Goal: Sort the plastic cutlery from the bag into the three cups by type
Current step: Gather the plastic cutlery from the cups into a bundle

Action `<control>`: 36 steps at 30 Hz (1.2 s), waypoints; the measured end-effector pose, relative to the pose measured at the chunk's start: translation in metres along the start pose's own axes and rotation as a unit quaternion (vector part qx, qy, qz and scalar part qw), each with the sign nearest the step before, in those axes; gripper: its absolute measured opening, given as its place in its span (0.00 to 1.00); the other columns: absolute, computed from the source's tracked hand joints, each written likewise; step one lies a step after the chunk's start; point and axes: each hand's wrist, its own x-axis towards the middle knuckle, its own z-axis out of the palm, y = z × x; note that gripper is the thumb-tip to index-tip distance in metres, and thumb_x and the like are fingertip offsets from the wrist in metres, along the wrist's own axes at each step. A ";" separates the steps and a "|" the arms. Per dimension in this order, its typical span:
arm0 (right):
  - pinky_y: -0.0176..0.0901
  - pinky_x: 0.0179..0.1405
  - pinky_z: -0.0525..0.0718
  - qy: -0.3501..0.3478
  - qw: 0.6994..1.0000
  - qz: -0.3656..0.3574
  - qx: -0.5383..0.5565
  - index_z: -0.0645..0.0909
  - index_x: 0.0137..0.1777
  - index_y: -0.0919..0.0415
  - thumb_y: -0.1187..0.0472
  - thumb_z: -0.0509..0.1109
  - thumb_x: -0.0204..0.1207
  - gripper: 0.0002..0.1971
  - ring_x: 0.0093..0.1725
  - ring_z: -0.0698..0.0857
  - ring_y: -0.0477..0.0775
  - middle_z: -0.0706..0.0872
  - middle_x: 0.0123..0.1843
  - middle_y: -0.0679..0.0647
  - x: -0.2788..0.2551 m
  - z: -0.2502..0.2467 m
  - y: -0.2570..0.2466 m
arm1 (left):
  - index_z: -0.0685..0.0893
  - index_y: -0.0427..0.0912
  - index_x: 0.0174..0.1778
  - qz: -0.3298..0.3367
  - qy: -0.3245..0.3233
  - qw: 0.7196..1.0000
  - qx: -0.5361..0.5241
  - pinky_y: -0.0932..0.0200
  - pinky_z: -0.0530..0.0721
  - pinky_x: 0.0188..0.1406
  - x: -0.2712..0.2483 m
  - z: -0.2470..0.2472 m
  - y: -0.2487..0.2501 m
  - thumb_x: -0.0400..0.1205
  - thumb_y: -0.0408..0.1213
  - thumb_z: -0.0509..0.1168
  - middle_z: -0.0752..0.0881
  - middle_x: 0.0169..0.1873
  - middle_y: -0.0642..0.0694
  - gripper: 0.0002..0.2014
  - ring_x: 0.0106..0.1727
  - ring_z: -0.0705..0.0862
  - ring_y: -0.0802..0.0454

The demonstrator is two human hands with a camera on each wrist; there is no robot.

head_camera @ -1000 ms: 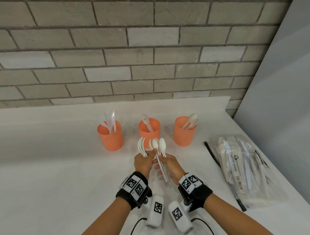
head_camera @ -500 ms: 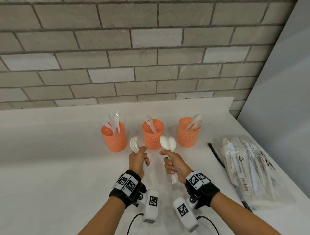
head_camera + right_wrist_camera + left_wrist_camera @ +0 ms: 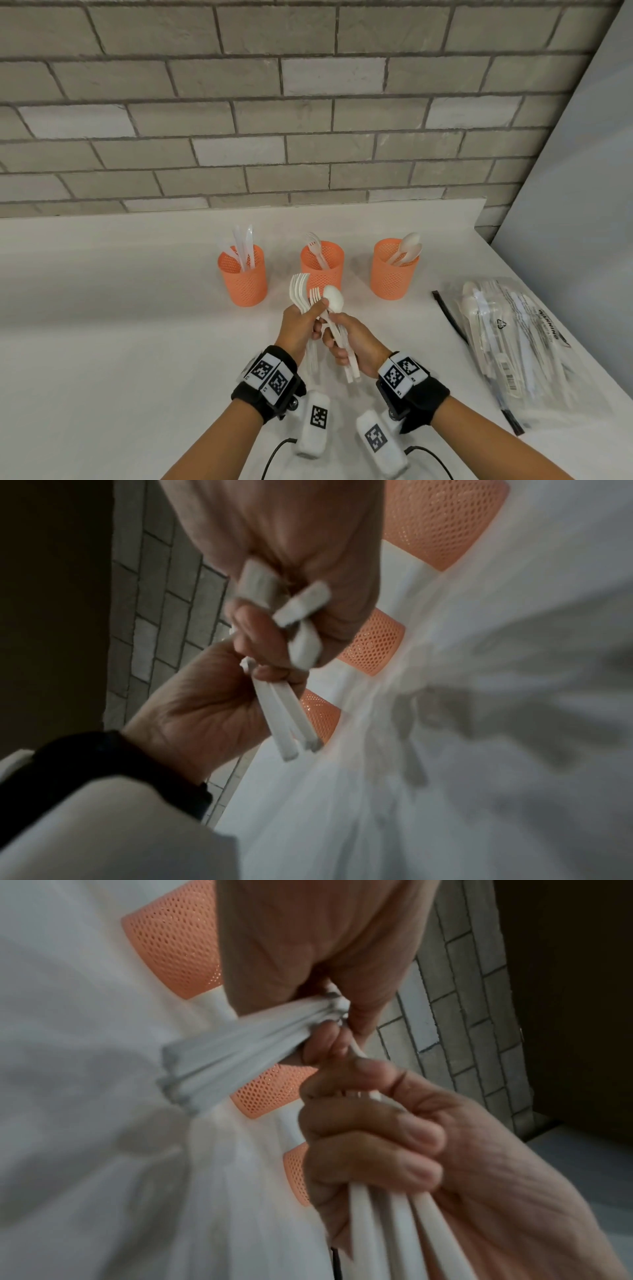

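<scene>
Counter (image 3: 102, 342): the broad white counter against the grey brick wall (image 3: 239, 120) carries everything; the three cups stand in a row near its back edge and the bag lies at the right.

Bag (image 3: 520, 346): the clear plastic bag of white plastic cutlery lies flat, well apart from the cups, and looks well filled (so most of the sorting appears to be left).

Left cup (image 3: 243, 274): the orange perforated cup on the left holds a few white plastic knives, standing upright.

Middle cup (image 3: 322, 262): the orange perforated cup in the middle holds a couple of white forks.

Right cup (image 3: 394, 269): the orange perforated cup on the right holds two or so white spoons.

Left hand (image 3: 298, 325): its grip is curled tight round the bundle of white plastic forks (image 3: 298, 291), tines up, just in front of the middle cup.

Right hand (image 3: 352, 339): its grip is curled round several white handles, topped by the white plastic spoon (image 3: 334, 298) and one more fork head (image 3: 315, 294) beside it; the left thumb touches these pieces.

Step in hand: separating a mixed handful by type (my reading), with none of it yet dropped into a cup.

Progress: early; each cup has only a few pieces.
</scene>
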 end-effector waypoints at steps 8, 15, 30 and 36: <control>0.32 0.15 0.67 0.049 0.998 -0.042 -0.011 0.73 0.53 0.60 0.54 0.53 0.86 0.11 0.15 0.68 0.44 0.76 0.28 0.54 0.001 -0.003 0.004 | 0.83 0.32 0.44 -0.019 -0.011 1.000 -0.008 0.61 0.72 0.21 0.002 0.005 -0.005 0.81 0.39 0.65 0.80 0.24 0.41 0.11 0.21 0.74 0.51; 0.35 0.22 0.75 0.111 0.986 -0.044 -0.119 0.78 0.48 0.58 0.65 0.54 0.81 0.10 0.28 0.78 0.49 0.82 0.33 0.54 -0.006 -0.013 -0.007 | 0.83 0.33 0.43 -0.021 0.037 0.999 -0.019 0.63 0.75 0.23 0.003 0.019 -0.004 0.81 0.34 0.62 0.85 0.28 0.42 0.08 0.24 0.81 0.53; 0.34 0.27 0.70 0.328 0.909 -0.254 0.040 0.67 0.25 0.57 0.64 0.66 0.76 0.18 0.18 0.69 0.39 0.70 0.13 0.40 0.025 -0.066 -0.089 | 0.77 0.40 0.27 0.085 0.056 0.995 0.006 0.62 0.75 0.29 0.044 0.035 0.050 0.80 0.37 0.66 0.73 0.13 0.52 0.15 0.19 0.73 0.55; 0.38 0.28 0.68 0.349 0.894 -0.275 0.052 0.66 0.24 0.57 0.55 0.69 0.76 0.21 0.20 0.67 0.44 0.69 0.21 0.48 0.046 -0.083 -0.136 | 0.74 0.45 0.23 0.178 0.120 0.977 0.014 0.61 0.78 0.31 0.081 0.053 0.111 0.78 0.47 0.68 0.75 0.11 0.55 0.19 0.18 0.74 0.59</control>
